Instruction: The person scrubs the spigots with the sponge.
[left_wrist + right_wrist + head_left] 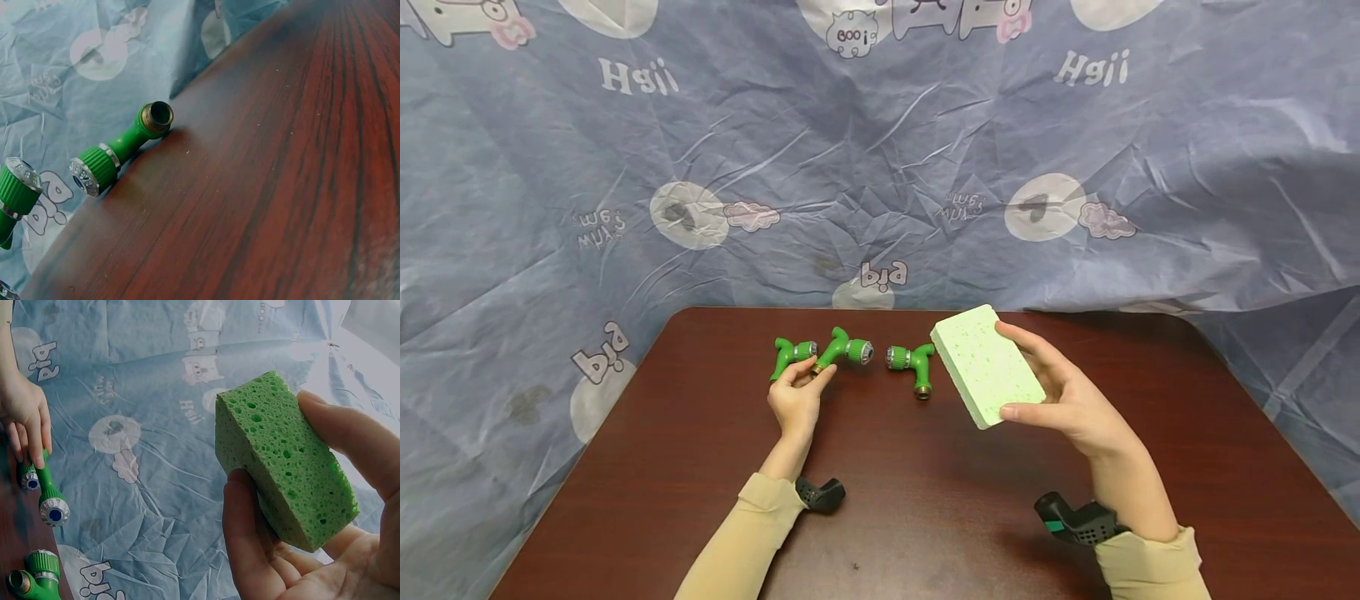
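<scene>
My left hand (795, 408) pinches the brass end of a green tap fitting (850, 350), whose ribbed knob points right. In the right wrist view this hand (25, 415) holds the fitting (50, 497) from above. A second green fitting (784, 354) sits just behind and left of the fingers. To the right, a third (912, 360) lies on the table, its brass opening showing in the left wrist view (125, 147). My right hand (1075, 400) grips a light green sponge (985, 362) by its edges, tilted above the table; its pores show in the right wrist view (284, 459).
The dark reddish-brown table (895, 467) has rounded back corners. A blue-grey printed cloth (850, 167) hangs behind it and around its sides. Black devices (822, 495) are strapped to both wrists.
</scene>
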`<state>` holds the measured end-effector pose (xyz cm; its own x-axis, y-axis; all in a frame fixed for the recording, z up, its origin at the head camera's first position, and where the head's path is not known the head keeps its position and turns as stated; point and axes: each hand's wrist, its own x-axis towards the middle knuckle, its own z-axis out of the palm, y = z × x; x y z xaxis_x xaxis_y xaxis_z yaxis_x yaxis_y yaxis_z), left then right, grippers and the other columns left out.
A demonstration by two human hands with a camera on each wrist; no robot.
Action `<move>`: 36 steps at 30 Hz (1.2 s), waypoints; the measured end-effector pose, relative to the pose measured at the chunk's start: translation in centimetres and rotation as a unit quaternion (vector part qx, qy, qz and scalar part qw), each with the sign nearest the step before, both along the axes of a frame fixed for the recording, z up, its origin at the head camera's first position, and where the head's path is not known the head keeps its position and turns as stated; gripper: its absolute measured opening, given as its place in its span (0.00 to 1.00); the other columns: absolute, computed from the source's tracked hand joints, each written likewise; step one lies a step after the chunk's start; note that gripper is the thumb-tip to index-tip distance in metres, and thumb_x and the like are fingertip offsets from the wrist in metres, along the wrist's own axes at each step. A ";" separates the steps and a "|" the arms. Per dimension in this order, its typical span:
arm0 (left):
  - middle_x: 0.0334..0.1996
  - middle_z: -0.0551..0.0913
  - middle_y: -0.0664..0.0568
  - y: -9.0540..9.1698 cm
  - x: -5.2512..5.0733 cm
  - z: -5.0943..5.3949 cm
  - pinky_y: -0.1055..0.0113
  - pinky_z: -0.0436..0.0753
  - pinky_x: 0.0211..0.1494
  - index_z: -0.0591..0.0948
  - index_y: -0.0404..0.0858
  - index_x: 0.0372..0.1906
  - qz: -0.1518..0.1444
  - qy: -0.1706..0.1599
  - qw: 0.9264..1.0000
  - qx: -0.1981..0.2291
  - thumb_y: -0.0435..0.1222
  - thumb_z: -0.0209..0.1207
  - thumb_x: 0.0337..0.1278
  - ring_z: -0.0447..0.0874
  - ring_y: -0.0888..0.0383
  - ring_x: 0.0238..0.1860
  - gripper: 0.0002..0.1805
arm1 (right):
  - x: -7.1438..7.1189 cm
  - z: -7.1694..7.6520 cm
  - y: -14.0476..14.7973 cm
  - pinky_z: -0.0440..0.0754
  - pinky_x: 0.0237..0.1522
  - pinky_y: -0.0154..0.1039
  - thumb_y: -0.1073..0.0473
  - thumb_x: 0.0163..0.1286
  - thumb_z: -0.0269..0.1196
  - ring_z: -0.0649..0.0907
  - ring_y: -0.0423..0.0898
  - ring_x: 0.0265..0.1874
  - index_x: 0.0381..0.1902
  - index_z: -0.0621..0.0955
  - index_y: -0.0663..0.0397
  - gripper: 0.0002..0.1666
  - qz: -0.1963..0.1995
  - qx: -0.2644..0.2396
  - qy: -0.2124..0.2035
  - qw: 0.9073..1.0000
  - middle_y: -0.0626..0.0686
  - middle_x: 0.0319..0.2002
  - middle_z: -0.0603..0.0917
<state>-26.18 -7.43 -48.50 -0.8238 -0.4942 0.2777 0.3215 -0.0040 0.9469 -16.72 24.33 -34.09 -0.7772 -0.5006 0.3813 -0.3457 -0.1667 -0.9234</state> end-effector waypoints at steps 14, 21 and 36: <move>0.28 0.86 0.47 0.1 -1.2 -1.4 0.79 0.79 0.29 0.86 0.30 0.37 0.028 -0.059 0.997 -0.040 0.32 0.76 0.31 0.82 0.66 0.26 0.20 | -0.1 -0.1 0.0 0.83 0.38 0.35 0.84 0.53 0.58 0.81 0.45 0.43 0.72 0.55 0.57 0.50 0.004 0.006 0.001 1.000 0.57 0.51 0.75; 0.28 0.85 0.48 0.3 -1.0 -1.3 0.73 0.80 0.30 0.86 0.35 0.37 0.044 -0.091 0.988 -0.112 0.35 0.75 0.34 0.84 0.57 0.29 0.18 | -0.2 -0.2 -0.1 0.83 0.38 0.35 0.84 0.53 0.58 0.81 0.45 0.43 0.72 0.55 0.57 0.50 0.005 0.008 0.003 1.000 0.58 0.50 0.74; 0.35 0.82 0.50 0.9 -0.7 -1.4 0.56 0.77 0.42 0.84 0.41 0.39 0.057 -0.129 0.964 -0.223 0.41 0.74 0.38 0.82 0.53 0.36 0.19 | -0.2 -0.2 -0.2 0.83 0.37 0.35 0.83 0.53 0.59 0.81 0.45 0.43 0.72 0.56 0.56 0.50 0.005 0.015 -0.005 1.000 0.58 0.50 0.74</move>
<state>-26.90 -6.56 -49.87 -0.8410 -0.4645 0.2774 0.0494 0.4446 0.8943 -16.90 24.09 -34.32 -0.7758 -0.5190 0.3588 -0.3358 -0.1419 -0.9312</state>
